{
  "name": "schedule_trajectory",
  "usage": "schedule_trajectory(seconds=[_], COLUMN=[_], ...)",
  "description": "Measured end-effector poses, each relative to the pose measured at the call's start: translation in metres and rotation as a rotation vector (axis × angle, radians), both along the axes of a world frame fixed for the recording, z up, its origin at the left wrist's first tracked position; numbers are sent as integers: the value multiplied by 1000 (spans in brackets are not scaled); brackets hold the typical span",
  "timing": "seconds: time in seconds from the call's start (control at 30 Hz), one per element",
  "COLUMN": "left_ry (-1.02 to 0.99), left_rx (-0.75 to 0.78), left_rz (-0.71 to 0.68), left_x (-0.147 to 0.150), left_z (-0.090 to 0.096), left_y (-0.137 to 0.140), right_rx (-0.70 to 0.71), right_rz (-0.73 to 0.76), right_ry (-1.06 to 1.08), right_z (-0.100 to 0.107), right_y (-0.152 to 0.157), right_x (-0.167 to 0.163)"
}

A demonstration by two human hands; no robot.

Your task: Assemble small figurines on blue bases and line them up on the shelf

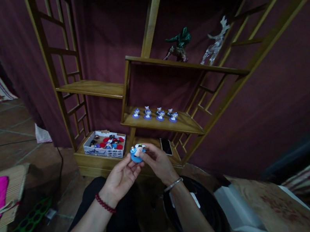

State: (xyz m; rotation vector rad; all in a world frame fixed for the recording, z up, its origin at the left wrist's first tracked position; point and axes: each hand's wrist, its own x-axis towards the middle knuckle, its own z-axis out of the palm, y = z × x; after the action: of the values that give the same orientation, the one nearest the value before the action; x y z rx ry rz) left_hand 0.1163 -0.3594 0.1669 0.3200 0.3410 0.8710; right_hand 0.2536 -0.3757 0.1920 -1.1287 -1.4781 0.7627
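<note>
A small figurine (137, 152) with a blue round base and a white and black top is held up in front of the low shelf. My right hand (159, 162) pinches it from the right, thumb in front. Against its base from the left and below rest the thumb and curled fingers of my left hand (124, 178). Behind and below, a shallow cardboard box (106, 152) holds several figurines with red, black and blue parts. On the middle shelf (156, 123), several small white-and-blue figurines (161, 115) stand in two rows, the back ones darker.
A phone (166, 146) lies on the low shelf, right of my hands. A green figure (181, 42) and a clear deer-like figure (216, 44) stand on the upper shelf. Wooden lattice posts flank the shelves. A round black object (201, 207) sits beneath my right forearm.
</note>
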Motion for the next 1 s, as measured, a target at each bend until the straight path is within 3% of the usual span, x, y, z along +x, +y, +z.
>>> schedule_trajectory(seconds=[0.27,0.67,1.0], left_ry=[0,-25,-39], left_rx=[8,47,74], left_rz=[-16,17,-33], left_x=[14,33,48], left_z=[1,7,11], left_y=[9,20,35], right_rx=[-41,23,2], right_rz=[-17,-115,-113], right_ry=[33,-105,-2], right_z=[0,7,2], right_y=[5,11,21], right_x=[15,31,50])
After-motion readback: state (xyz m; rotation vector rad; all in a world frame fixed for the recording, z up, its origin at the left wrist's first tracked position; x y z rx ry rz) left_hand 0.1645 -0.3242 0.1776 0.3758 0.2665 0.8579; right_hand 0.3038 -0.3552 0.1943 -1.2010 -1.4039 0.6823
